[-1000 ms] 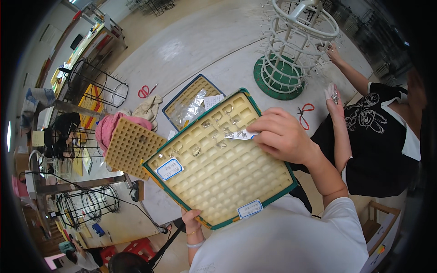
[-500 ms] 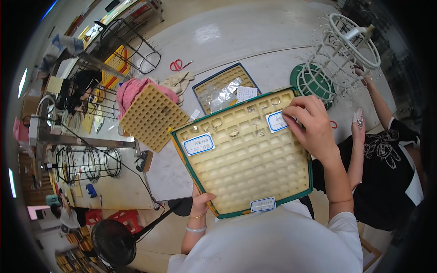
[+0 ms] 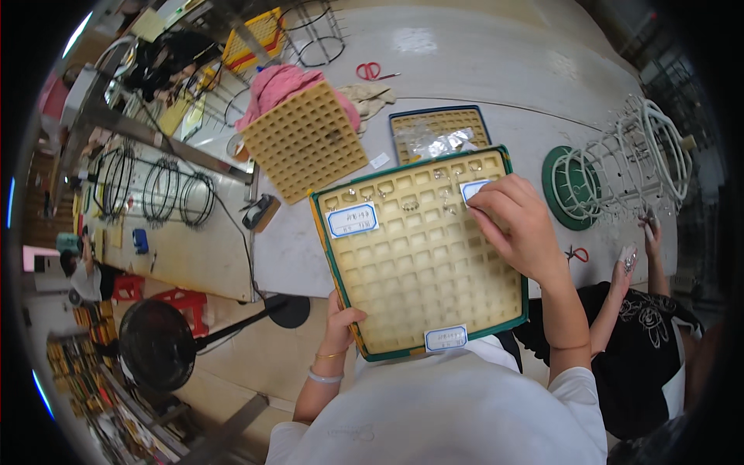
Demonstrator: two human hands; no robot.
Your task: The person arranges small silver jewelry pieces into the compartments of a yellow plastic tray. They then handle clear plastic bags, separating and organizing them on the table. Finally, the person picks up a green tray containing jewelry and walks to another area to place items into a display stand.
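A green-rimmed tray (image 3: 422,267) with a cream gridded insert is tilted in front of my body. My left hand (image 3: 339,325) grips its lower left edge, the thumb over the rim. My right hand (image 3: 518,225) is over the tray's upper right part, fingers pinched at a blue-bordered white label (image 3: 470,190) and covering part of it. A second label (image 3: 352,220) lies at the upper left, a third label (image 3: 446,338) at the near edge. Several small rings sit in the upper cells, among them a ring (image 3: 410,206).
Beyond are a blue-rimmed tray (image 3: 480,116) with clear plastic bags, a tan grid insert (image 3: 302,143), a pink cloth (image 3: 279,89) and red-handled scissors (image 3: 369,71). A white wire rack (image 3: 620,159) lies right, near a co-worker's hand (image 3: 624,267). A black fan (image 3: 159,345) stands left.
The whole view has shifted, the table things appearing further right. My right hand stays at the same label and now covers more of it. My left hand keeps its hold on the tray.
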